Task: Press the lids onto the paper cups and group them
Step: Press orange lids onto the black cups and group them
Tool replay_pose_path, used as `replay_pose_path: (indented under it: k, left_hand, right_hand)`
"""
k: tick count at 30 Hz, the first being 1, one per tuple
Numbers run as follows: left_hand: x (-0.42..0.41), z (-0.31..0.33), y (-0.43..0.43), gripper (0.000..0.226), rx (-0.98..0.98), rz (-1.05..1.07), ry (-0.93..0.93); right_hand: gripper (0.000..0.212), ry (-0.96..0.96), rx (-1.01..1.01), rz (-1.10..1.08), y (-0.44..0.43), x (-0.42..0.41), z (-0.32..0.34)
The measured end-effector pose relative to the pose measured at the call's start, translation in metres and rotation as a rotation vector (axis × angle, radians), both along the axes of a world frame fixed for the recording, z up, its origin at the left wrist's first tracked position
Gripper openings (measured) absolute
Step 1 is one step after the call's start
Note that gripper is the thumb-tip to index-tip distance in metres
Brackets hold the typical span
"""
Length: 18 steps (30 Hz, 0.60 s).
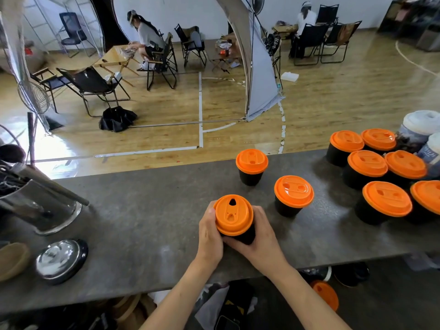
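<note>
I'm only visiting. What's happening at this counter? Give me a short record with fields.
held cup: black, orange lid on, near the front edge
left hand: grips its left side
right hand: grips its right side
loose cups: two, lidded, standing apart mid-counter
group: six lidded cups close together at the right
counter: grey
spare lid: orange, below the counter

9 orange-lidded cups (294, 192), 2 white-lidded containers (421, 123)
</note>
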<state>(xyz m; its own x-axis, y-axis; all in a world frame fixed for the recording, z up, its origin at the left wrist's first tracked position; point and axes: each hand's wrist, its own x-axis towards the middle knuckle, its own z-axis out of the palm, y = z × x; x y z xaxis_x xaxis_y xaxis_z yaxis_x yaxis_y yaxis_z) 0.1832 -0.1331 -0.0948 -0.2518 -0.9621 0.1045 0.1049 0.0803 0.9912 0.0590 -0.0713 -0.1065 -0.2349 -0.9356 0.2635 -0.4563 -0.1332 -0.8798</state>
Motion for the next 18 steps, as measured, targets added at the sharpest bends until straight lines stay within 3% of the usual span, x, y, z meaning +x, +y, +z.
replay_pose_path:
  k: [6,11,15,18]
  left_hand:
    - [0.0,0.006,-0.011,0.051,0.115,-0.075,-0.018]
    - [0.0,0.012,-0.006,0.053,0.024,-0.037,-0.068]
    - [-0.001,0.007,-0.006,0.044,0.068,-0.042,-0.043]
    - [-0.002,0.005,-0.012,0.053,0.12,-0.082,-0.044]
  right_hand:
    - [0.082,-0.069,0.007,-0.018,0.0,-0.003,-0.003]
    - [0.086,-0.035,0.03,-0.003,0.0,-0.001,-0.003]
    - [0.076,-0.053,0.002,-0.017,-0.001,-0.002,-0.002]
    - [0.067,-0.06,0.004,-0.009,-0.001,-0.004,-0.002]
